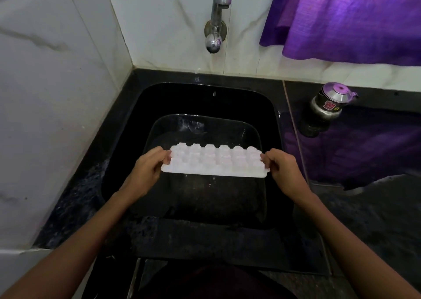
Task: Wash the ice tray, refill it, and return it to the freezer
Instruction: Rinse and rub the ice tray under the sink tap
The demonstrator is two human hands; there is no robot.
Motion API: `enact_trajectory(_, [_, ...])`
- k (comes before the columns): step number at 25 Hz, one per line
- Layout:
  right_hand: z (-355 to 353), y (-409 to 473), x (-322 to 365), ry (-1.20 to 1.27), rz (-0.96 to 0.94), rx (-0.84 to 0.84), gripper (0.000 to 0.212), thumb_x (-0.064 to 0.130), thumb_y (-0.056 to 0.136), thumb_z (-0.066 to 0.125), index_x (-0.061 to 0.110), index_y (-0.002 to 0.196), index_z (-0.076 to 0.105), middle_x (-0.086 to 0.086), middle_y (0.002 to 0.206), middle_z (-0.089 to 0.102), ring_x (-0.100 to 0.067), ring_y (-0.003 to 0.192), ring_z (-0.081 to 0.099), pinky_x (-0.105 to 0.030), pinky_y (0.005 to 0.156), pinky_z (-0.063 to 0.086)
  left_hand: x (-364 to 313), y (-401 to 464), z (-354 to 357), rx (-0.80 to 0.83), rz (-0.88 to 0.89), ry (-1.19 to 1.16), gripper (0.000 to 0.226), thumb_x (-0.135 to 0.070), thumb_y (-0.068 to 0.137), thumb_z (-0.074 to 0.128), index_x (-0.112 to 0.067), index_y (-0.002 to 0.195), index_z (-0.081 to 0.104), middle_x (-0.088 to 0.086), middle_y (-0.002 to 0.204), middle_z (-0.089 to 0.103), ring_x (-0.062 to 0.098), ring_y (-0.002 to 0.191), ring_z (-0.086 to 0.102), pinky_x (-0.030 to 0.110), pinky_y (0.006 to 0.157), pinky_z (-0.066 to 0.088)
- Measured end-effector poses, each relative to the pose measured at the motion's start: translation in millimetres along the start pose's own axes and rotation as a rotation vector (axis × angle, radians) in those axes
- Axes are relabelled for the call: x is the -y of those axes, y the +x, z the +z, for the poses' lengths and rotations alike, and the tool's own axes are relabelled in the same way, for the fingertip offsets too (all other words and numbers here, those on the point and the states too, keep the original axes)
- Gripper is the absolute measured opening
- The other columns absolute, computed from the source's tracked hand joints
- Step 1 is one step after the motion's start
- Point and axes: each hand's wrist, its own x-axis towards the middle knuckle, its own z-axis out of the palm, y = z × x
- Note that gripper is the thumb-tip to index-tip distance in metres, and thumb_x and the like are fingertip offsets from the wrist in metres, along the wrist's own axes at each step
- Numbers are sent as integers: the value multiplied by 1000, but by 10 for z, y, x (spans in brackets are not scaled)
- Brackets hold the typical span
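In the middle of the frame, the left hand (145, 170) and right hand (281, 167) pinch the ends of the ice tray (214, 162), bumps up. It hangs over the sink (127, 121), and the tap (215, 25) at the top looks dry. I think washing, filling and the freezer are all left.

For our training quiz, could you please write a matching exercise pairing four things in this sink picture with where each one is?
Things:
1. ice tray
2. tap
3. steel container
4. purple cloth

Places:
A. on the counter right of the sink
B. hanging at upper right
C. held at both ends over the sink
D. on the wall above the sink

Pairs: 1-C, 2-D, 3-A, 4-B
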Motion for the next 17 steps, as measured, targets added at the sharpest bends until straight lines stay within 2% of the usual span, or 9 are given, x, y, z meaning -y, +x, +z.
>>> enact_trajectory(1, [11, -33, 8, -14, -18, -29, 31, -15, 81, 54, 10, 64, 56, 10, 65, 46, -13, 61, 47, -25, 59, 44, -2, -31, -11, -2, 22, 34, 37, 23, 74, 53, -14, 79, 50, 10, 83, 59, 18, 97, 62, 22, 83, 49])
enact_trajectory(3, [37, -113, 15, -74, -79, -69, 20, -15, 81, 56, 1, 72, 62, 4, 71, 55, -19, 71, 60, -27, 67, 53, -1, -92, -19, -3, 83, 133, 28, 22, 73, 59, -6, 77, 58, 13, 86, 64, 24, 107, 61, 22, 95, 45])
enact_trajectory(5, [77, -201, -2, -143, -138, -50, 19, -19, 74, 61, 0, 73, 61, -9, 85, 64, -30, 92, 68, -37, 74, 59, 41, -137, -19, 9, 174, 266, 13, 15, 75, 59, 2, 74, 62, 14, 81, 64, 25, 107, 60, 26, 109, 35])
enact_trajectory(8, [44, -178, 47, -201, -164, 9, 20, -21, 69, 63, -2, 76, 62, -15, 97, 68, -33, 95, 68, -42, 72, 60, 52, -79, -78, 44, 291, 386, 9, 7, 78, 57, 0, 73, 60, 19, 87, 67, 29, 101, 65, 37, 111, 34])
enact_trajectory(10, [-111, -63, 168, -206, -211, -82, 12, -12, 75, 56, -3, 75, 63, -20, 102, 68, -34, 96, 68, -43, 76, 59, -41, 55, -220, 2, 377, 376, 10, 0, 84, 54, 1, 75, 58, 23, 93, 68, 31, 100, 65, 34, 113, 30])
enact_trajectory(12, [-332, 40, 267, -176, -267, -253, 19, 0, 81, 47, -4, 72, 62, -23, 101, 68, -34, 98, 68, -41, 80, 57, -175, 204, -409, -115, 426, 349, 8, -1, 85, 56, 1, 77, 56, 25, 90, 67, 30, 102, 61, 33, 113, 32])
enact_trajectory(14, [-430, 27, 294, -156, -296, -379, 21, 1, 84, 48, -4, 69, 63, -25, 97, 68, -32, 97, 66, -40, 82, 55, -278, 250, -523, -227, 412, 349, 13, 0, 84, 58, 3, 72, 58, 24, 82, 65, 28, 102, 59, 30, 112, 33])
enact_trajectory(15, [-369, -14, 270, -167, -283, -374, 22, 3, 84, 48, -5, 69, 63, -25, 97, 68, -30, 95, 66, -40, 82, 54, -273, 224, -495, -210, 387, 364, 15, -1, 84, 58, 4, 70, 59, 24, 82, 66, 29, 101, 60, 27, 113, 32])
enact_trajectory(17, [-78, -149, 208, -215, -217, -139, 24, 12, 81, 45, 0, 73, 64, -19, 95, 69, -31, 87, 69, -38, 75, 58, -199, 82, -266, -18, 355, 386, 9, -6, 82, 52, 0, 80, 58, 22, 92, 68, 31, 97, 63, 20, 111, 30])
